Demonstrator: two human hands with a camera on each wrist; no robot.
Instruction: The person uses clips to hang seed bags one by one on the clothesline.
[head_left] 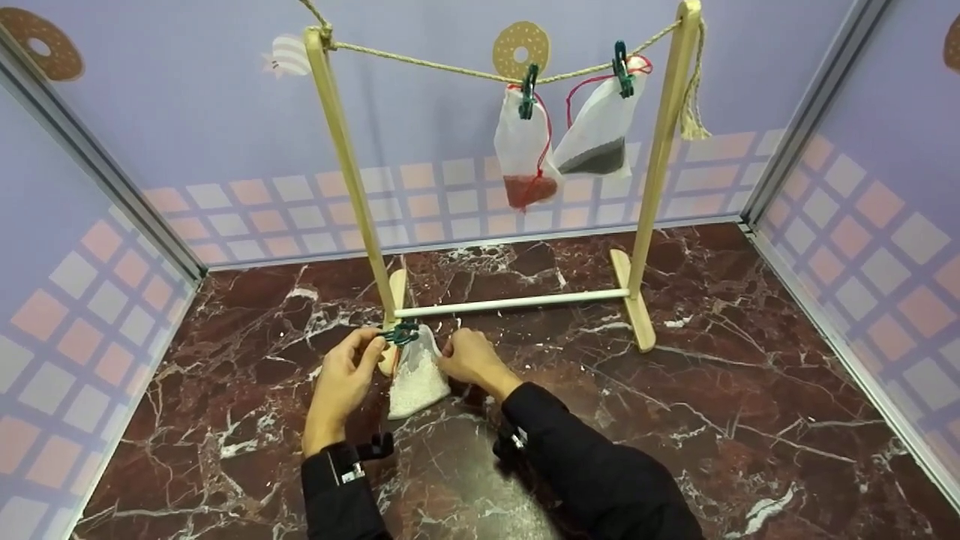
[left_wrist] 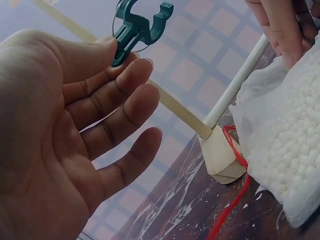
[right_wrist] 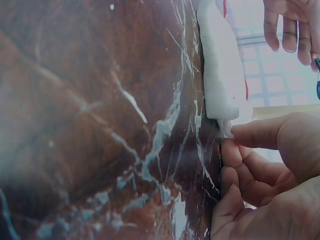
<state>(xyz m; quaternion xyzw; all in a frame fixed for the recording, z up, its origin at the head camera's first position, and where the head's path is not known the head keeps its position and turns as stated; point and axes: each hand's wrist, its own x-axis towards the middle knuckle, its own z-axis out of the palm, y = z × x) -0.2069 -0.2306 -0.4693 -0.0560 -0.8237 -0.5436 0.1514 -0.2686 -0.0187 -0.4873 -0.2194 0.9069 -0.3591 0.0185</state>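
Between thumb and forefinger, my left hand (left_wrist: 95, 125) pinches a dark green clothespin (left_wrist: 142, 27). Its other fingers are spread and loosely bent. My right hand (head_left: 476, 356) pinches the side edge of a white mesh drawstring bag (head_left: 420, 382) filled with small white grains. In the right wrist view, my right thumb and forefinger grip a fold of the mesh, close to the tabletop. A red drawstring (left_wrist: 232, 210) hangs from the bag on the left hand's side. In the head view the clothespin overlaps the bag's top; the left wrist view shows them apart.
Behind the hands stands a wooden rack with two posts (head_left: 656, 172), a white crossbar (head_left: 517, 302) and a slack rope (head_left: 427, 64). Clothespins hold a bag with reddish contents (head_left: 529, 187) and one with dark contents (head_left: 600, 157). Patterned walls (head_left: 247, 135) enclose the marbled tabletop (head_left: 712, 420).
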